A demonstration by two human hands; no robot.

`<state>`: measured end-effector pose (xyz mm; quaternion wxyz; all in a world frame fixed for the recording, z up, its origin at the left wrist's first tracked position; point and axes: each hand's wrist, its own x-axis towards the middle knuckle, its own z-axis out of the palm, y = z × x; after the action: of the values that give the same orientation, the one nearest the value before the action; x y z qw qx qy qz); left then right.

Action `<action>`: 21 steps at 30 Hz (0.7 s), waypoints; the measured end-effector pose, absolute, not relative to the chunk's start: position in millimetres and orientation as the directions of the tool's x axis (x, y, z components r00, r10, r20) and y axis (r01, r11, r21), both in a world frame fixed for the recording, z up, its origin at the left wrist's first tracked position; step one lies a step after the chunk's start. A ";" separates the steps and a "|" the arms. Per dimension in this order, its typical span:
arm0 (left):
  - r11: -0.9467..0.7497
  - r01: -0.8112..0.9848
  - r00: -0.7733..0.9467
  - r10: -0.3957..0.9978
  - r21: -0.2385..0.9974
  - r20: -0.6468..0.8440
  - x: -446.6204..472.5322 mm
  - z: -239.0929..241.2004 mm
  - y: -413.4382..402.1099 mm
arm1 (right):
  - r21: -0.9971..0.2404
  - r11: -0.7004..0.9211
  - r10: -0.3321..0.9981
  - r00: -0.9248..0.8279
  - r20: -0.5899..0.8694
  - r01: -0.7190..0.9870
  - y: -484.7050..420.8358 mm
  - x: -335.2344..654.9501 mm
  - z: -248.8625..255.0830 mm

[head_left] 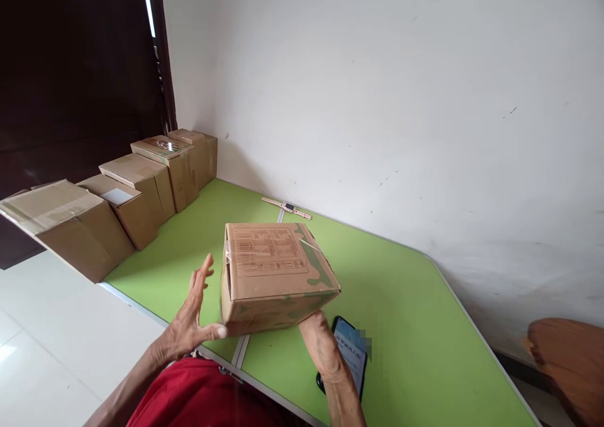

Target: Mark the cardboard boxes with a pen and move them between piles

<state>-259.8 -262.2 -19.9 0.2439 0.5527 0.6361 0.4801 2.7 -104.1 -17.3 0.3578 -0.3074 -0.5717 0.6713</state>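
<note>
A brown cardboard box (268, 263) with printed labels and green patches is in front of me, over the green table. My right hand (321, 345) reaches beneath its near right corner and supports it, with the fingers hidden behind the cardboard. To the left of the box is my left hand (193, 320), fingers stretched and thumb spread wide. Its thumb tip comes up to the lower left corner of the box; whether they touch I cannot tell. Partly behind my right wrist lies a phone (350, 345) with a lit screen.
Several taped cartons (141, 175) stand in a row along the table's left edge. A watch with a pale strap (289, 207) lies by the wall at the back of the green table (415, 339). A brown wooden seat (569, 358) is at the right.
</note>
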 end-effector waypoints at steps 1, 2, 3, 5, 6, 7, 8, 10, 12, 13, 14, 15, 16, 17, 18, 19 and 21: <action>-0.083 0.422 -0.248 0.947 0.903 0.203 -268.2 -20.7 -259.9 | -0.987 -0.125 0.800 -0.599 -0.037 -0.105 -106.3 8.5 -17.1; -0.085 0.372 -0.227 0.957 0.925 0.179 -275.9 -20.4 -256.1 | -0.986 -0.151 0.770 -0.635 -0.070 -0.075 -107.1 13.3 -15.7; -0.076 0.325 -0.210 0.966 0.943 0.150 -282.5 -18.9 -251.0 | -0.985 -0.168 0.745 -0.660 -0.097 -0.044 -106.6 16.5 -13.6; -0.048 0.256 -0.177 0.980 0.965 0.095 -291.4 -13.8 -238.5 | -0.985 -0.173 0.718 -0.685 -0.122 -0.005 -102.0 17.5 -9.3; -0.041 0.233 -0.164 0.983 0.972 0.081 -293.3 -10.8 -232.0 | -0.986 -0.168 0.711 -0.693 -0.120 -0.001 -98.4 15.5 -7.7; -0.040 0.214 -0.150 0.986 0.976 0.073 -293.7 -7.7 -225.8 | -0.988 -0.157 0.709 -0.697 -0.107 -0.008 -94.5 12.3 -6.6; -0.040 0.196 -0.137 0.988 0.980 0.068 -292.8 -4.7 -220.3 | -0.989 -0.144 0.712 -0.697 -0.089 -0.020 -90.5 8.6 -6.1; -0.036 0.154 -0.118 0.991 0.987 0.055 -288.4 1.2 -212.0 | -0.993 -0.113 0.727 -0.684 -0.052 -0.045 -83.0 1.6 -5.5; -0.030 0.115 -0.113 0.993 0.993 0.043 -282.5 7.7 -207.0 | -0.994 -0.083 0.749 -0.663 -0.018 -0.066 -77.5 -2.3 -3.8; -0.027 0.098 -0.120 0.992 0.995 0.038 -279.5 11.5 -205.5 | -0.995 -0.070 0.761 -0.649 -0.011 -0.066 -75.7 -2.8 -2.0; -0.025 0.082 -0.136 0.990 0.996 0.036 -276.4 15.6 -204.4 | -0.997 -0.060 0.773 -0.635 -0.010 -0.057 -74.6 -2.6 0.6; -0.026 0.068 -0.161 0.986 0.997 0.037 -273.4 19.9 -203.5 | -0.998 -0.051 0.785 -0.619 -0.014 -0.043 -74.2 -1.8 4.0; -0.027 0.055 -0.195 0.980 0.998 0.037 -270.5 24.1 -202.6 | -0.999 -0.044 0.796 -0.606 -0.020 -0.025 -74.5 -0.6 8.2; -0.028 0.040 -0.237 0.971 0.999 0.037 -267.6 28.3 -201.6 | -0.999 -0.037 0.803 -0.595 -0.025 -0.008 -75.5 0.7 12.9; -0.027 0.022 -0.283 0.959 0.999 0.032 -264.9 32.1 -200.3 | -1.000 -0.031 0.808 -0.588 -0.027 0.004 -77.1 2.0 17.8; -0.023 0.001 -0.327 0.945 1.000 0.022 -262.5 35.5 -198.8 | -1.000 -0.028 0.809 -0.588 -0.028 0.009 -79.2 3.1 22.8; -0.013 -0.051 -0.384 0.923 0.999 -0.007 -259.2 41.1 -195.3 | -1.000 -0.030 0.799 -0.600 -0.020 -0.006 -84.3 4.3 31.6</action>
<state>-259.2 -195.3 41.1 0.4046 0.3796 0.5741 0.6022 4.3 -84.3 31.6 0.3134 -0.3187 -0.6220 0.6429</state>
